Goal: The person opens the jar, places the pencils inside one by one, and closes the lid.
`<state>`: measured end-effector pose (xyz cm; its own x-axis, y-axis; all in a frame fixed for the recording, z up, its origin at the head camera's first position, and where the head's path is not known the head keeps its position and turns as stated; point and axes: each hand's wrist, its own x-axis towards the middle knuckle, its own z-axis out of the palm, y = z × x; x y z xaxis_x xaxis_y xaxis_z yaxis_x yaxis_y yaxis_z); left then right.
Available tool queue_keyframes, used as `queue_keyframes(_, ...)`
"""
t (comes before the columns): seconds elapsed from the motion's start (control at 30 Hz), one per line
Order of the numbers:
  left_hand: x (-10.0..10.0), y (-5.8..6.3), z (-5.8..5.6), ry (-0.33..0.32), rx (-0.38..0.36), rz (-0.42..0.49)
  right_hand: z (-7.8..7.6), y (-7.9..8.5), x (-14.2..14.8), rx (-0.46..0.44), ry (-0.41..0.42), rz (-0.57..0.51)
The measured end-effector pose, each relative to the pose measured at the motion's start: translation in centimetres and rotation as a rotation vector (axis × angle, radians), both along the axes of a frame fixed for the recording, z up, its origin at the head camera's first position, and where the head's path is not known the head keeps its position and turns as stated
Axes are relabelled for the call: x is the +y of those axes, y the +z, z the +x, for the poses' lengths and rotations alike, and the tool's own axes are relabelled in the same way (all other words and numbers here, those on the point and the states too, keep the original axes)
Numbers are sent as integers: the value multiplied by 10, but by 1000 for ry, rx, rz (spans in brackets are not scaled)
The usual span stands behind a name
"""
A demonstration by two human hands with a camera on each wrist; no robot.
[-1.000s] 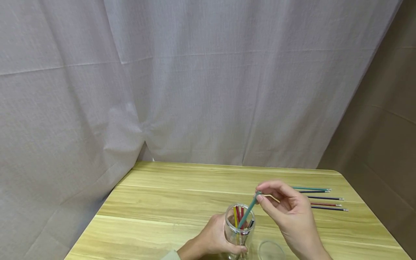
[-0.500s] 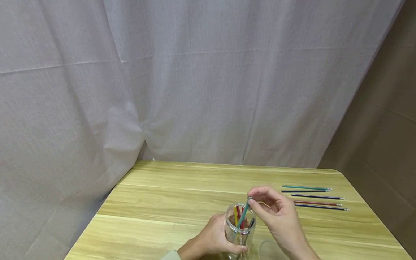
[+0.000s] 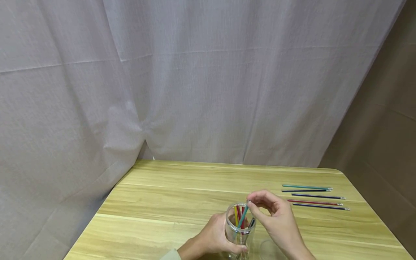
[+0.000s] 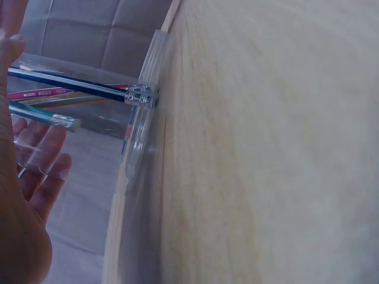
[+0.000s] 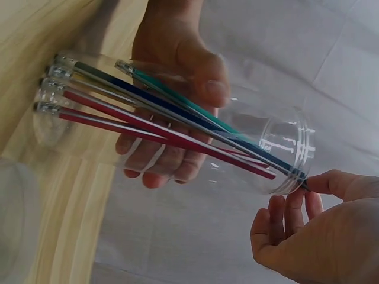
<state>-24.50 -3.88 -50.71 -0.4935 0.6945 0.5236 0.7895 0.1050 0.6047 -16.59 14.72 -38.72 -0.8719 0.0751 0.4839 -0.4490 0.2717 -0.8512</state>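
Around a clear jar [image 3: 229, 229] curls my left hand [image 3: 211, 236], its fingers and thumb on the jar wall. Above the mouth, my right hand [image 3: 274, 218] pinches the top end of a green pencil [image 3: 243, 216] between thumb and fingertips. Most of that pencil slants inside the jar; its eraser end [image 5: 125, 67] points down and hangs short of the jar's bottom in the right wrist view. Several other pencils lean inside with erasers down, among them a red pencil [image 5: 106, 121], a yellow pencil [image 3: 235, 215] and a dark blue pencil [image 4: 71, 81].
Right of the jar lies a round clear lid [image 3: 270, 250], partly behind my right forearm. Farther right, several pencils lie in a loose row on the wooden table [image 3: 156, 202], including a green one [image 3: 305, 187] and a red one [image 3: 315, 202]. A grey curtain [image 3: 201, 108] hangs behind.
My right hand has moved left and down, sinking the green pencil deeper into the jar. The pencils on the table have come into fuller view. My left hand has kept its place.
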Motion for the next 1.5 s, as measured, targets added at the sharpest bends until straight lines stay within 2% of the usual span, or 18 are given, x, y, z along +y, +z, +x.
queue_keyframes(0.17, -1, 0, 0, 27, 1, -8, -3, -6, 2, 42, -23, 72)
queue_keyframes(0.3, -1, -1, 0, 44, -6, -9, -5, -11, 4, 72, -87, 135)
queue_keyframes(0.4, -1, -2, 0, 47, -13, -8, -6, -13, 6, 74, -114, 139)
queue_keyframes(0.53, -1, -2, 0, 49, -15, -3, -6, -15, 9, 87, -98, 145)
queue_keyframes(0.8, -1, -1, 1, 50, -5, -5, -4, -16, 14, 110, -66, 227)
queue_keyframes(1.13, 0, -2, 2, 59, -3, 1, -3, -11, 23, 179, -16, 171)
queue_keyframes(1.33, 0, -1, 1, 57, -24, -4, -5, -11, 38, 138, -95, 177)
queue_keyframes(1.5, 0, -1, 2, 56, -41, -6, -11, -10, 64, 70, -173, 163)
